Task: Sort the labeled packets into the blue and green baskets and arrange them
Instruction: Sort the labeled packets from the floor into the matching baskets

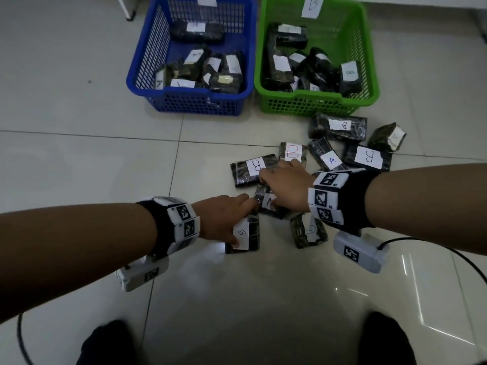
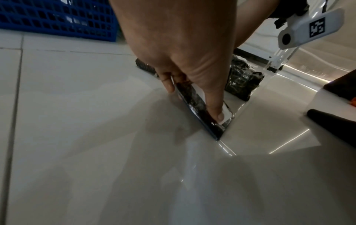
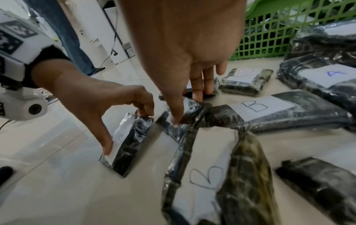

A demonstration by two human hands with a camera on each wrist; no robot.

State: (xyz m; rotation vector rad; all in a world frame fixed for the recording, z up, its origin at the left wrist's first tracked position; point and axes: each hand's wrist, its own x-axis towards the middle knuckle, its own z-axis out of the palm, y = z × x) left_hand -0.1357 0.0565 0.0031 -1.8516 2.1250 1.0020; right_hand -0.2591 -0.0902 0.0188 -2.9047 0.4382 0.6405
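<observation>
Paper tag "B" [image 1: 313, 5] on the green basket [image 1: 369, 61], "B" label on the packet [image 1: 242, 234] under the left hand [image 1: 221, 217], "B" packets [image 1: 338, 126] on the floor, blue "A" packet [image 1: 328, 158], red "B" packet [image 1: 293, 152], "B" packet in basket [image 1: 350, 76].

Two baskets stand side by side on the floor [image 1: 79, 159], touching: the A-tagged basket [image 1: 147, 83] on the left, the B-tagged basket [image 1: 369, 93] on the right. Packets lie in both. Loose packets [image 1: 337, 126] lie on the floor before the B-tagged basket, extending toward the person. The nearest-left packet [image 1: 243, 234] lies beside another packet [image 1: 308, 230] on its right.
</observation>
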